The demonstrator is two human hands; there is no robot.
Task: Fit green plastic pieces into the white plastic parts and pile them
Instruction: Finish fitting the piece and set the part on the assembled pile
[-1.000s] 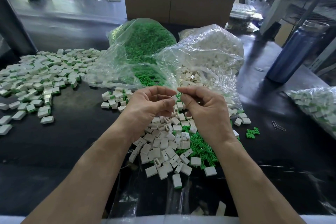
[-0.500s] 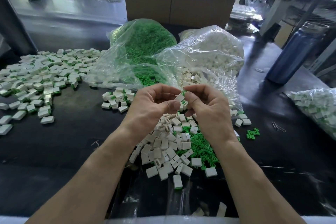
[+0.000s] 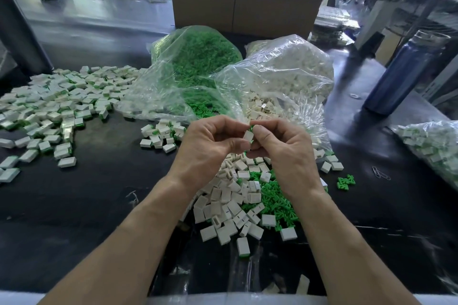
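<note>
Both hands have shifted slightly; left hand (image 3: 210, 146) and right hand (image 3: 280, 153) pinch one white part (image 3: 248, 136) above the black tabletop (image 3: 99, 195), before the cardboard box (image 3: 243, 5); assembled pile (image 3: 57, 109) lies left.

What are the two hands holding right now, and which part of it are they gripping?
One white plastic part, pinched between the left hand and right hand by its opposite sides; a bit of green shows behind it.

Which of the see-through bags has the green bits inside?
The bag of green pieces, at the back, left of the middle. The bag of white parts beside it is all white, and the bag at the right edge holds mostly white parts.
</note>
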